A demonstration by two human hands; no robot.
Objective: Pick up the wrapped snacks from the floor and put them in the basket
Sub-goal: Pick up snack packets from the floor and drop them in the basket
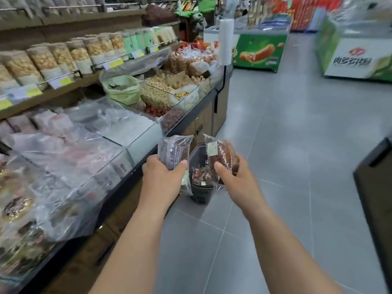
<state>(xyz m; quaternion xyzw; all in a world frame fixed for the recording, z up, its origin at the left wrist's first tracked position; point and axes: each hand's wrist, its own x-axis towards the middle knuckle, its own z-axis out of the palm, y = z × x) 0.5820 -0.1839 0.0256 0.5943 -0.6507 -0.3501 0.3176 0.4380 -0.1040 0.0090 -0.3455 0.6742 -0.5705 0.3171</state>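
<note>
My left hand (164,175) grips a dark wrapped snack (174,150) in clear plastic, held upright. My right hand (230,172) grips a second wrapped snack (219,154), a brown bun with a pale label. Both are raised above a dark plastic basket (200,193) that stands on the grey floor between my hands. Inside the basket lies a packet of small red and white wrapped sweets (201,176). My hands and the snacks hide part of the basket.
A long display counter (118,132) with bagged goods and bulk nuts runs along the left. Green freezer chests (261,49) stand at the back, a white one (356,60) at the back right. A dark cabinet (375,183) juts in from the right. Grey tiled floor (286,145) stretches ahead.
</note>
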